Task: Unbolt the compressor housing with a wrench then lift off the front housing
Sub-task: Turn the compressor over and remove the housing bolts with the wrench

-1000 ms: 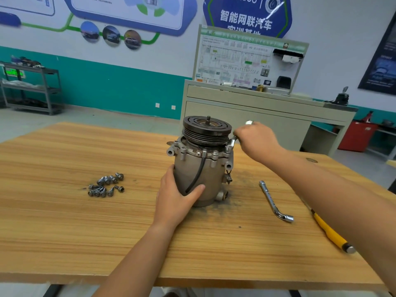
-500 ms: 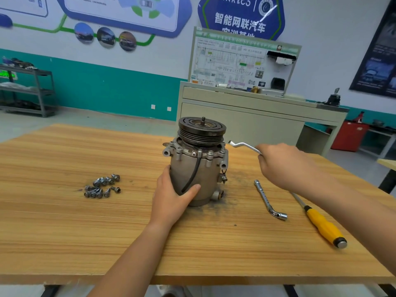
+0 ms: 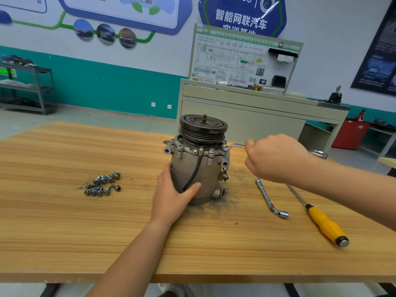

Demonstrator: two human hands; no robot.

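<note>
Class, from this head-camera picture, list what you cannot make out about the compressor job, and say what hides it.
Head view:
- Socket end of the wrench: partly behind the compressor flange, so its seat on a bolt is unclear.
- Far-side flange bolts: hidden by the pulley and body.
- Fingers of the left hand: behind the body.
- The loose bolts: piled, too small to count.
</note>
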